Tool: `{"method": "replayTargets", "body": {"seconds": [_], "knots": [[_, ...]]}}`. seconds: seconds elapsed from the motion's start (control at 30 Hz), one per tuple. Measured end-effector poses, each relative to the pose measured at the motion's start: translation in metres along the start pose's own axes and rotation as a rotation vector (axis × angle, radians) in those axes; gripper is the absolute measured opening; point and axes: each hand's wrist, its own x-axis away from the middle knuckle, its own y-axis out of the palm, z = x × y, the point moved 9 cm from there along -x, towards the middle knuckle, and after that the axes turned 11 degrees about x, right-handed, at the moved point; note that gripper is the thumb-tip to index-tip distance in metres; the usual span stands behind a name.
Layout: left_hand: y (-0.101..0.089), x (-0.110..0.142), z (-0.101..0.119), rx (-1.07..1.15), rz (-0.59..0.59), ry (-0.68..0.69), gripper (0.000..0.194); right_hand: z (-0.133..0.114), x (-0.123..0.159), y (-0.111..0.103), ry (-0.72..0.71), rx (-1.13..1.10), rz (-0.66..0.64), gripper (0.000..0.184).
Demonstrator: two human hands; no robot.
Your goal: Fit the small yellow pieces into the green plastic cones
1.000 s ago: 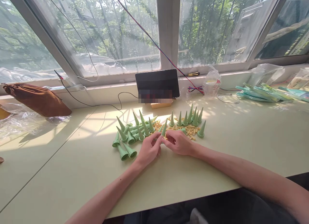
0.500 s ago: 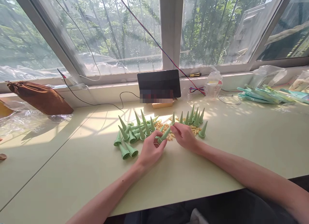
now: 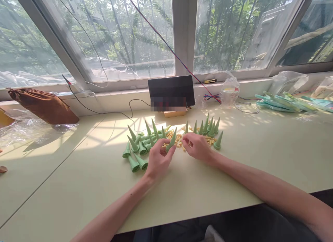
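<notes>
My left hand [image 3: 159, 159] grips a green plastic cone-shaped spike [image 3: 172, 140] by its wide base, its point tilted up and to the right. My right hand [image 3: 198, 147] is closed in a pinch just right of that spike, apart from it; whatever is between the fingertips is too small to make out. Small tan peg-like pieces [image 3: 179, 137] lie in a pile behind and between both hands. To the left sits a group of green spikes [image 3: 133, 144], some upright, others on their sides with open bases showing. Several more upright spikes [image 3: 206, 125] stand beyond my right hand.
A dark tablet [image 3: 171, 89] leans at the back of the table, a small cardboard box [image 3: 175, 114] before it. A brown drawstring bag [image 3: 44, 105] lies at the left. A bagged cup [image 3: 230, 92] and teal plastic items [image 3: 283, 102] are at the back right.
My left hand has moved slightly left with its spike, which is now more upright. The spike's tip has come away from my right fingers, which have lowered a little towards the tan pieces.
</notes>
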Motion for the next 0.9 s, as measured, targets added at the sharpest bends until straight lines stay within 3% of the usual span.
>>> {"method": "replayTargets", "body": {"seconds": [0.13,0.37,0.9], "knots": [[-0.003,-0.002,0.006,-0.017,0.038,0.090,0.021,-0.009,0.003,0.012,-0.079,0.098,-0.127,0.011],[-0.002,-0.002,0.005,-0.020,0.030,0.122,0.019,-0.010,0.006,0.026,-0.122,0.237,-0.261,0.020],[-0.001,0.001,0.002,-0.009,0.025,0.034,0.022,-0.011,0.006,0.030,-0.114,0.275,-0.355,0.019]]}}
